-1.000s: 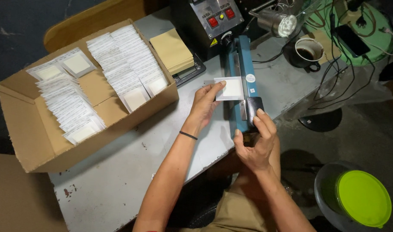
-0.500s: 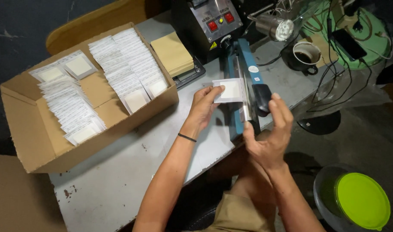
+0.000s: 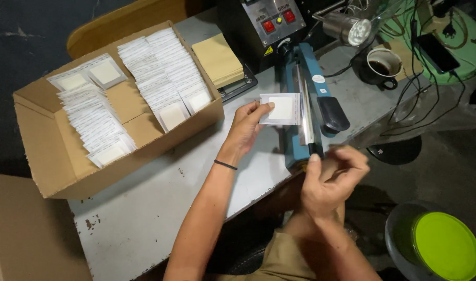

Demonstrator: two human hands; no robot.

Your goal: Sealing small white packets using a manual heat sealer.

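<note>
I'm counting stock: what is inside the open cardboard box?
The cardboard box holds rows of small white sachets standing on edge, a few lying flat by its far corner. Whatever lies beneath the rows is covered.

One head-worn camera looks steeply down, close over the grey table (image 3: 144, 208), facing away from the person.

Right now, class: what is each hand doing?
Left hand: closed on a white sachet at the sealer.
Right hand: loosely curled, holding nothing, off the sealer handle.

Left hand (image 3: 246, 126) pinching, right hand (image 3: 329, 179) (loosely curled) free
</note>
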